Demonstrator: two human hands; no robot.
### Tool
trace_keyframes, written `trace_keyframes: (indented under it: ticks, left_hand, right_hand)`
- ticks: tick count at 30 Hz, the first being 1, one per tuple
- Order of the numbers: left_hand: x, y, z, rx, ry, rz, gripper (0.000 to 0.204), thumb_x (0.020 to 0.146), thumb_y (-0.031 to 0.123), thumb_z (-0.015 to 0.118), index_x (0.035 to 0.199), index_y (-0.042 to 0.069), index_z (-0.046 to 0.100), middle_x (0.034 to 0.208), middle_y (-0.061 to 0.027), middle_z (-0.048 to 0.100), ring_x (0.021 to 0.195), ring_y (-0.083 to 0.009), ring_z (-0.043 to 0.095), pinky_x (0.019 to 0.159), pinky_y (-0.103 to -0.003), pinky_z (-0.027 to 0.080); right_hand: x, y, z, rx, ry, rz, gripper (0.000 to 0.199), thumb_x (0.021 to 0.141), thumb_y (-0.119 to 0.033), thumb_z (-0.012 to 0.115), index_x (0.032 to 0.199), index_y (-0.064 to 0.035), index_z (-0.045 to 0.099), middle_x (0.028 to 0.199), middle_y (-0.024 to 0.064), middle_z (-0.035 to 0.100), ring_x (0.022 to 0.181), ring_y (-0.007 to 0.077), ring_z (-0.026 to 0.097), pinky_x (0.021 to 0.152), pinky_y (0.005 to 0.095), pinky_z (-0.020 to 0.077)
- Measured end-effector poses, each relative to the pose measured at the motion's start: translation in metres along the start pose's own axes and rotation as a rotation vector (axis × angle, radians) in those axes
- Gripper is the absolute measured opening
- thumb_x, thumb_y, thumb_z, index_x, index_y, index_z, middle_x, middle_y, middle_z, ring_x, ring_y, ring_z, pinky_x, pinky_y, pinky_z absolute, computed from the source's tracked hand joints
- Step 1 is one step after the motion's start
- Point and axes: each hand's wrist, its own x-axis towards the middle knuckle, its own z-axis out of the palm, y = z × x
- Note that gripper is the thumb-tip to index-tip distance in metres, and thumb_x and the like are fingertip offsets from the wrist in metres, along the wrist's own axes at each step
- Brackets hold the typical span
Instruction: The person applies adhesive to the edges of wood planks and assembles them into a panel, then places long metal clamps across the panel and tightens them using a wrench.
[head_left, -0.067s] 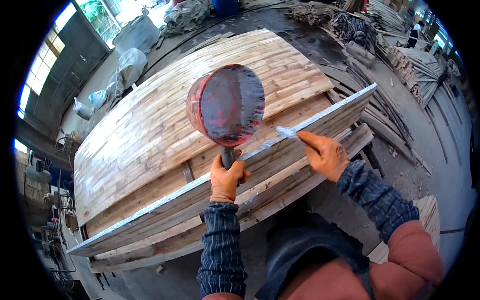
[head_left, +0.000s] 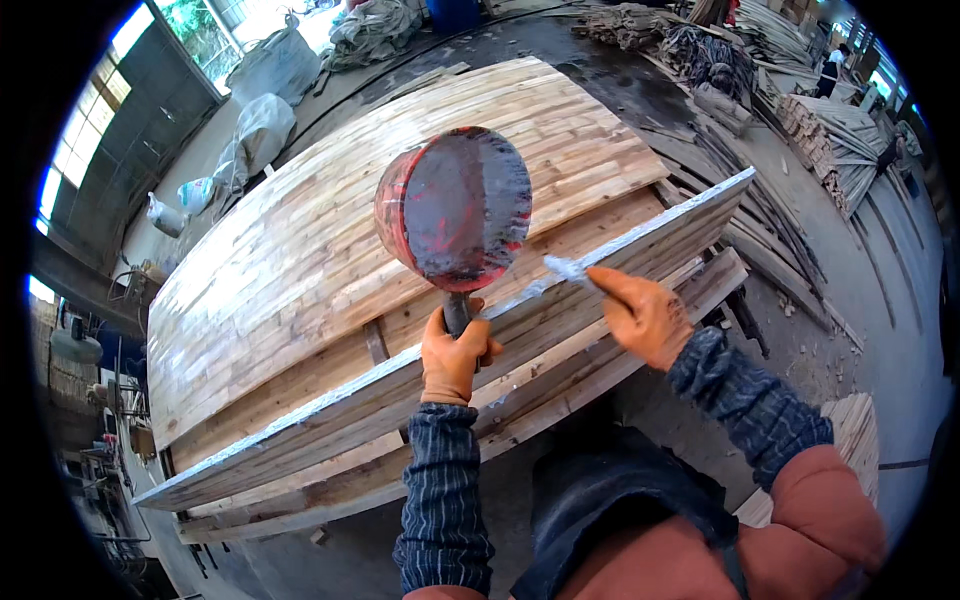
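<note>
- Fingers (head_left: 608,281) of the orange-gloved right hand (head_left: 652,320) pinch narrowly on a white-coated applicator (head_left: 567,267); it is at the upper edge of a long wooden board (head_left: 320,428), right of that edge's middle; whether it touches, I cannot tell.
- Orange-gloved left hand (head_left: 455,358) closes round the dark handle (head_left: 457,312) of a red-walled pot (head_left: 392,208); the pot's grey-smeared mouth faces the camera.
- White paste (head_left: 650,228) coats the board's upper edge, nearly corner to corner.
- Laminated wood panel (head_left: 300,260) lies beyond the board; pale sacks (head_left: 270,70) sit past its far edge; stacked timber (head_left: 845,150) past its right corner.
</note>
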Motion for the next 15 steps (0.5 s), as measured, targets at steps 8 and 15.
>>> trace_keyframes:
  ticks: [8, 15]
  left_hand:
    - [-0.001, -0.001, -0.002, -0.009, -0.010, 0.010, 0.036, 0.083, 0.012, 0.066, 0.115, -0.003, 0.063, 0.072, -0.0088, 0.063, 0.055, -0.0176, 0.062, 0.049, -0.031, 0.046]
    - [0.002, -0.005, -0.002, -0.022, -0.029, 0.018, 0.035, 0.084, 0.014, 0.065, 0.115, -0.003, 0.063, 0.067, -0.0089, 0.061, 0.053, -0.0167, 0.059, 0.049, -0.030, 0.043]
  right_hand:
    - [-0.001, -0.010, 0.019, -0.160, -0.163, 0.040, 0.041, 0.096, -0.022, 0.058, 0.137, -0.0188, 0.060, 0.094, 0.0219, 0.068, 0.089, 0.0417, 0.066, 0.081, 0.0493, 0.0545]
    - [-0.005, 0.031, -0.011, -0.249, -0.066, 0.126, 0.040, 0.096, -0.021, 0.057, 0.136, -0.0149, 0.062, 0.108, 0.0221, 0.070, 0.098, 0.0415, 0.066, 0.089, 0.0483, 0.0536]
